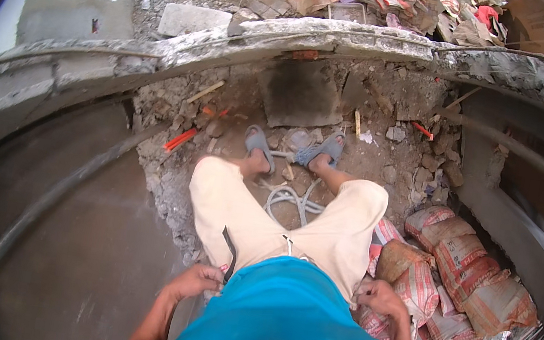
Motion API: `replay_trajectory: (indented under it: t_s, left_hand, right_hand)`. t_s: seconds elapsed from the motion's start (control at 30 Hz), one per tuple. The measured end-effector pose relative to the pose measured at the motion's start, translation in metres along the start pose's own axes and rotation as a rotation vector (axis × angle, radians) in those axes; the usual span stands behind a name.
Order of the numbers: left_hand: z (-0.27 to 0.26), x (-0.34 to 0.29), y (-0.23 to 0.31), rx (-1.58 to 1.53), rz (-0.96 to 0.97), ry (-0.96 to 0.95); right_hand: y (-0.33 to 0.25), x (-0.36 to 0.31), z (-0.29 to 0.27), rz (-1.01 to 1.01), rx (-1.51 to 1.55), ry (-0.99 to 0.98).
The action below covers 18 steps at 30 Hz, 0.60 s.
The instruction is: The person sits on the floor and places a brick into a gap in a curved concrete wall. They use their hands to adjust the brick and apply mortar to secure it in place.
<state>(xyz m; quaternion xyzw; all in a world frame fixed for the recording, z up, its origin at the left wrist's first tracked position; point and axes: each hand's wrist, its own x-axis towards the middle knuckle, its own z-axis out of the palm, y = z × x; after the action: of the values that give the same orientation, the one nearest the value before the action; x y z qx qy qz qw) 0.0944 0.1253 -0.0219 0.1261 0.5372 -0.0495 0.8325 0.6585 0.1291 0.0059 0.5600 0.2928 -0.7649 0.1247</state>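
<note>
My left hand is at my left hip, its fingers closed on the side of the cream trousers. A dark strap hangs beside it along the thigh. On the other hip my right hand pinches the trouser cloth, its fingertips partly hidden by the folds. Between my legs a pale grey rope lies in loose coils on the rubble. My feet, in grey sandals, stand apart on broken ground.
Stacked red-and-white sacks lie close on my right. A rough concrete beam crosses ahead, with a grey slab below it. A long pipe runs along the left. Orange pieces and stones litter the ground.
</note>
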Motion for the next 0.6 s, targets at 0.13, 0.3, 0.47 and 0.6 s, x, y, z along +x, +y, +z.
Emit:
replay_trajectory:
  t_s: [0.13, 0.3, 0.47, 0.6]
  left_hand:
    - [-0.040, 0.103, 0.100, 0.855, 0.043, 0.158]
    - [-0.133, 0.356, 0.243, 0.307, 0.759, 0.583]
    - [-0.185, 0.557, 0.306, -0.459, 0.860, 0.493]
    - [-0.204, 0.640, 0.328, -0.540, 0.866, 0.495]
  right_hand:
    - [-0.039, 0.125, -0.117, -0.036, -0.291, 0.142]
    - [-0.123, 0.411, -0.249, -0.509, -0.097, 0.543]
    - [-0.188, 0.611, -0.298, -0.612, 0.362, 0.635]
    - [-0.210, 0.697, -0.300, -0.661, 0.332, 0.713]
